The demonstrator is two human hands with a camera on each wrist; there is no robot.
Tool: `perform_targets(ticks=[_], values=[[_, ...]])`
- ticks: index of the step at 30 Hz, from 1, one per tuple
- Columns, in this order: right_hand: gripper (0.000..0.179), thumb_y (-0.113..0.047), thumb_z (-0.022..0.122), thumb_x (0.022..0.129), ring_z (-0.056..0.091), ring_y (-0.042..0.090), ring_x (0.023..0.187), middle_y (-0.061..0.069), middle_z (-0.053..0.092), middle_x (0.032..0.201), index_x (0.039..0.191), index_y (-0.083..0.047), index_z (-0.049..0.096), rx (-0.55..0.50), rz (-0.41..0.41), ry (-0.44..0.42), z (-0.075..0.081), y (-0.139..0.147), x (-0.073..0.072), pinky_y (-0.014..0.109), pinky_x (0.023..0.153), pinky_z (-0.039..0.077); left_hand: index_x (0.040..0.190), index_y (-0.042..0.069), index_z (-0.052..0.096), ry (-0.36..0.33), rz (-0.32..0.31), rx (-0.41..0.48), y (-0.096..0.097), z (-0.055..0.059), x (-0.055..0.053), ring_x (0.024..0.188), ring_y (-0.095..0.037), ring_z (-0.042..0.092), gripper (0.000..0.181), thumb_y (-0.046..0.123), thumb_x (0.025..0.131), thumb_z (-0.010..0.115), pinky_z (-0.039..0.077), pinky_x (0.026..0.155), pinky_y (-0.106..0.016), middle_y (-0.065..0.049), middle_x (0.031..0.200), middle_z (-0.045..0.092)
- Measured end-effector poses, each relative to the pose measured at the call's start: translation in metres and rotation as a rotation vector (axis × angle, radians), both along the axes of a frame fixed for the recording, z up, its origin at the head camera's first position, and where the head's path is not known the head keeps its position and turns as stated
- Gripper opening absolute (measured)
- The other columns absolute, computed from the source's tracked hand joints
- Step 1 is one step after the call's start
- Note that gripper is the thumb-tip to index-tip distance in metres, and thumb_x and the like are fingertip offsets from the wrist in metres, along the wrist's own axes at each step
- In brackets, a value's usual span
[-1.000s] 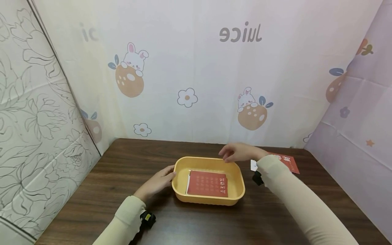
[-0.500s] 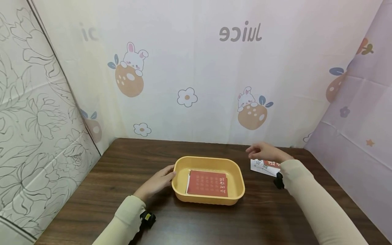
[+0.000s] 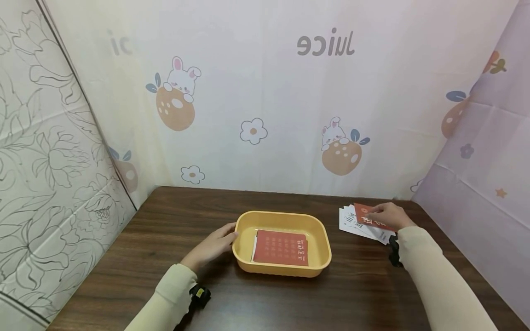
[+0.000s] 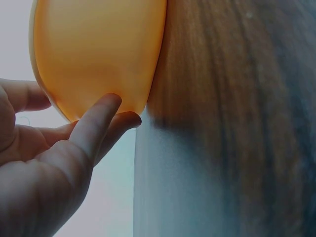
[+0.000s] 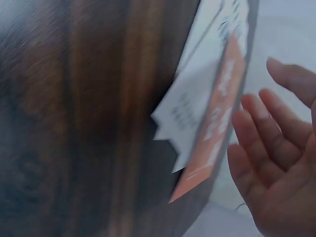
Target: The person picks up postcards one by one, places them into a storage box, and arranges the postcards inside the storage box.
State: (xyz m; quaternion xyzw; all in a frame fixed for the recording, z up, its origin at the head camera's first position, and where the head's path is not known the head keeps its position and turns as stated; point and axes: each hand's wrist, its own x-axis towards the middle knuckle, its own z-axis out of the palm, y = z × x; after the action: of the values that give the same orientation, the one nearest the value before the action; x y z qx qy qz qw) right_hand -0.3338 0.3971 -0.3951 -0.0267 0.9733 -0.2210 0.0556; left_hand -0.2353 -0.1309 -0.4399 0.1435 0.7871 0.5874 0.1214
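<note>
In the head view a yellow plastic tray stands mid-table, a stack of red cards lying inside with a white edge showing. My left hand touches the tray's left end; the left wrist view has its fingers against the outer wall, fairly straight. At the right, my right hand is over a fanned pile of white cards with a red card on top. In the right wrist view its fingers bend loosely, apart from the red card, with nothing in them.
Dark wood table lies under everything. A patterned curtain hangs along the table's back edge, with further panels at the left and right sides. A black wrist camera is strapped below the left hand.
My right hand has moved from over the tray's far right corner rightward to the loose cards, uncovering more of them. The left hand and the tray have stayed in place.
</note>
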Motion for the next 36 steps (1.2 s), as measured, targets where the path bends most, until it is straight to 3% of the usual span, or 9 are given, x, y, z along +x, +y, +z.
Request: perform_targets(ticks=[3,8,12,18,21,26,30,36], values=[[0.059,-0.036,0.064,0.096,0.045,0.060,0.116,0.044,0.046,0.132,0.122,0.016,0.061,0.019,-0.060,0.014,-0.007,0.011,0.003,0.067,0.091,0.044,0.154,0.002,0.034,0.005,0.000,-0.003,0.000,0.000,0.000,0.128,-0.032,0.053,0.049,0.022,0.110,0.042,0.048,0.101,-0.044,-0.021,0.150,0.042],[0.067,-0.039,0.065,0.094,0.056,0.049,0.097,0.043,0.055,0.116,0.118,0.023,0.056,0.017,-0.171,0.012,-0.018,0.026,0.012,0.055,0.076,0.052,0.154,0.003,0.034,0.008,-0.003,-0.012,0.000,0.000,0.000,0.128,-0.032,0.053,0.050,0.023,0.110,0.042,0.049,0.101,-0.045,-0.021,0.150,0.043],[0.075,-0.044,0.064,0.093,0.056,0.045,0.089,0.041,0.058,0.106,0.114,0.027,0.054,0.024,-0.253,0.026,-0.027,0.029,0.014,0.050,0.071,0.051,0.154,0.002,0.034,0.007,0.001,-0.018,0.000,0.001,0.001,0.128,-0.032,0.053,0.050,0.024,0.110,0.042,0.049,0.101,-0.045,-0.021,0.150,0.043],[0.102,-0.060,0.063,0.087,0.033,0.056,0.101,0.047,0.034,0.106,0.127,0.030,0.034,-0.003,-0.436,-0.071,-0.034,0.024,0.009,0.061,0.079,0.043,0.154,0.003,0.034,0.000,-0.001,-0.016,0.000,0.001,0.000,0.128,-0.031,0.053,0.050,0.024,0.110,0.042,0.048,0.101,-0.045,-0.021,0.149,0.043],[0.111,-0.064,0.066,0.083,0.028,0.060,0.106,0.048,0.029,0.109,0.130,0.029,0.028,-0.019,-0.511,-0.112,-0.035,0.023,0.007,0.066,0.084,0.041,0.154,0.003,0.033,0.001,-0.005,-0.018,0.000,0.002,0.000,0.128,-0.031,0.053,0.051,0.025,0.110,0.042,0.048,0.102,-0.045,-0.021,0.150,0.043],[0.121,-0.071,0.066,0.078,0.030,0.066,0.112,0.051,0.029,0.116,0.133,0.028,0.022,0.018,-0.515,-0.164,-0.035,0.027,0.007,0.070,0.089,0.039,0.155,0.003,0.033,0.000,-0.001,-0.016,0.000,0.001,0.000,0.127,-0.031,0.054,0.051,0.024,0.110,0.042,0.048,0.102,-0.045,-0.020,0.150,0.043],[0.122,-0.075,0.062,0.079,0.039,0.060,0.107,0.047,0.037,0.116,0.133,0.028,0.026,0.047,-0.472,-0.189,-0.033,0.029,0.007,0.066,0.086,0.044,0.155,0.003,0.033,-0.002,0.002,-0.006,0.000,0.000,-0.001,0.127,-0.031,0.054,0.050,0.023,0.110,0.042,0.049,0.101,-0.045,-0.020,0.149,0.044],[0.121,-0.075,0.065,0.077,0.040,0.053,0.104,0.043,0.038,0.118,0.135,0.024,0.027,-0.054,-0.503,-0.202,-0.030,0.030,0.011,0.062,0.084,0.048,0.155,0.003,0.033,0.002,-0.006,-0.004,0.000,-0.001,-0.002,0.127,-0.031,0.054,0.050,0.023,0.110,0.043,0.049,0.101,-0.045,-0.021,0.149,0.044]])
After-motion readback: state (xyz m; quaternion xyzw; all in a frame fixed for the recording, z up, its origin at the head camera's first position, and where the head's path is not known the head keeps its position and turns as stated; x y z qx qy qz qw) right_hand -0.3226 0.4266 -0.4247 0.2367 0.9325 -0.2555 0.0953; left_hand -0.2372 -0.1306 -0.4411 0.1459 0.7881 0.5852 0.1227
